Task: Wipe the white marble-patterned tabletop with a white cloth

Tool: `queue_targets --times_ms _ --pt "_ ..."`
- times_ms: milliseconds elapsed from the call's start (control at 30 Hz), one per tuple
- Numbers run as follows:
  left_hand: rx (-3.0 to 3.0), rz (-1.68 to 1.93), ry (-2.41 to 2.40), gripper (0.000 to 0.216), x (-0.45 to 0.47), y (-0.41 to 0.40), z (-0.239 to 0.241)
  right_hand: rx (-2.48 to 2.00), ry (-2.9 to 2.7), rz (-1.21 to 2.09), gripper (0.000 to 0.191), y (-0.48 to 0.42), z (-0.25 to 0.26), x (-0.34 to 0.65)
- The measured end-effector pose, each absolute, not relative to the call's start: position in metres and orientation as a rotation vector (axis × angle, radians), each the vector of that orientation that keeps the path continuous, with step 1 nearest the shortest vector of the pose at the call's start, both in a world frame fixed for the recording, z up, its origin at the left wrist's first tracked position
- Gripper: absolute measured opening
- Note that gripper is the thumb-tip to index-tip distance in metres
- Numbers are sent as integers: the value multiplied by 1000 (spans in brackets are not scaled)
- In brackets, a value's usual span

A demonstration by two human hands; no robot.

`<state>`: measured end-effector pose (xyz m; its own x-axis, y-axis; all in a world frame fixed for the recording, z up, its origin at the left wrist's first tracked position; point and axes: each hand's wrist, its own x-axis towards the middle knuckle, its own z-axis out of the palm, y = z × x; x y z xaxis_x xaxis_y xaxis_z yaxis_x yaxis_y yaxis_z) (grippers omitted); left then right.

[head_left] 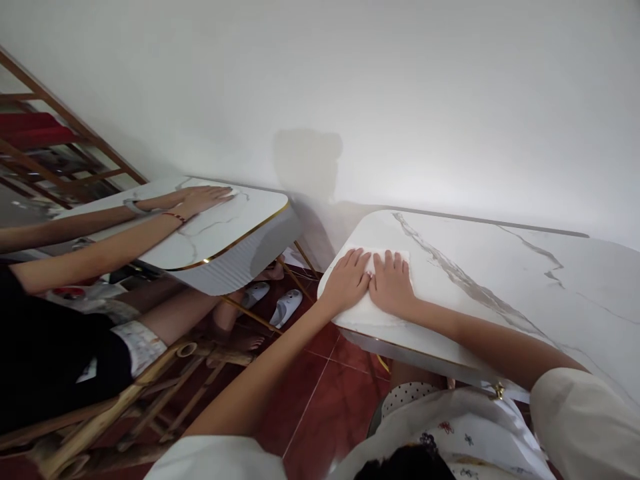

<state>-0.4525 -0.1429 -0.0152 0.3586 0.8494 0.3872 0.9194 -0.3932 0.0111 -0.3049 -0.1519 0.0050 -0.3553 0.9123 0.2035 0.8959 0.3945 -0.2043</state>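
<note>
we press our left hand (349, 280) and right hand (393, 283), both flat with fingers spread and grasping nothing, on a white cloth (395, 257) at the marble surface (500, 293) corner.

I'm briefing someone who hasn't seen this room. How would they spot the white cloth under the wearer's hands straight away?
Find the large marble table on the right, against the white wall. At its rounded near-left corner lies the cloth, a flat folded white square pressed down by the left hand and right hand side by side. It is matte and unveined, unlike the glossy grey-veined tabletop.
</note>
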Motion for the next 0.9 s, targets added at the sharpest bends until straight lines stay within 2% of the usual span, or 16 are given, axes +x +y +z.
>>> queue_targets --times_ms 900 --pt "-2600 -618 -1480 45 -464 64 -9 -1691 -2188 -21 52 32 -5 -319"
